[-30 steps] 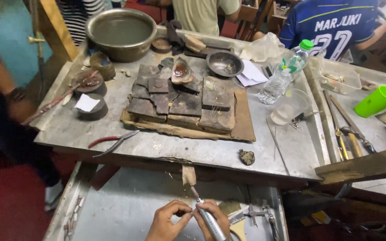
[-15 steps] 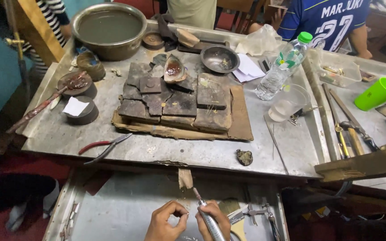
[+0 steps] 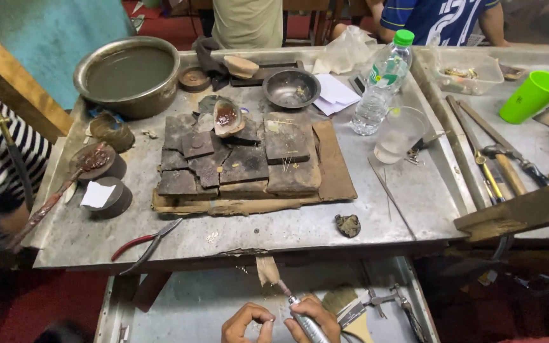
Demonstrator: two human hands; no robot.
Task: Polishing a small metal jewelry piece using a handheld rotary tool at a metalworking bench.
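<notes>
Two hands low at the desk (image 3: 376, 222), right hand (image 3: 312, 321) clenched around one rotary handpiece (image 3: 303, 317), left hand (image 3: 247, 321) fingers pinched on something too small to tell, one brush (image 3: 344, 300) beside.

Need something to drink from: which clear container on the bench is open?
The clear plastic cup, lidless, right of the water bottle, which has its green cap on.

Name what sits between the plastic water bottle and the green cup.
In the head view, a clear plastic tub holding small bits sits between the water bottle and the green cup.
</notes>
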